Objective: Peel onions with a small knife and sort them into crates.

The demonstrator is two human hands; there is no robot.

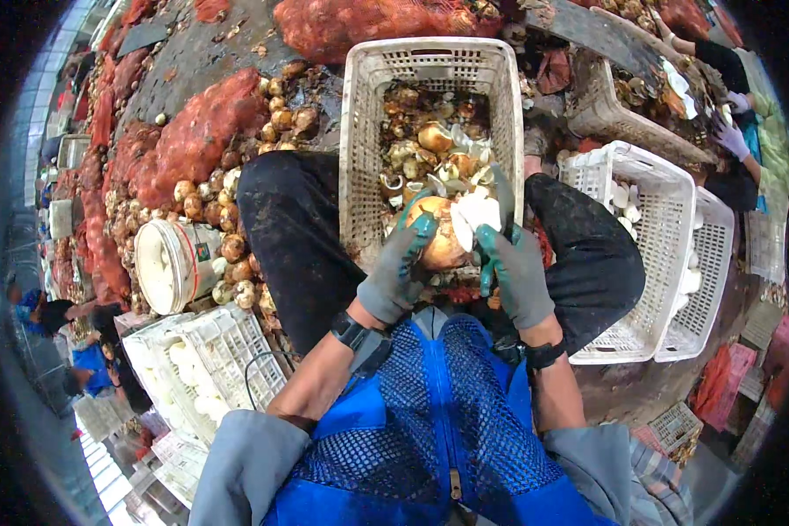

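My left hand (398,272), in a grey glove with green fingertips, is closed around the left side of a large brown-skinned onion (445,238). Against the onion's right side, the fingers of my right hand (515,267), gloved the same way, are bent around a white peeled part (478,210). Whether a small tool is also in the right hand is hidden. Both hands are over the near end of a dirty white plastic crate (356,131) between my knees. Inside it lie brown onions (435,137) and loose pieces of skin.
White crates (627,342) with pale pieces stand to the right. At left are a white bucket (158,267) and another crate (228,351). Red mesh sacks (206,131) and loose onions (206,206) cover the floor beyond. A person's gloved hand (729,138) works at the far right.
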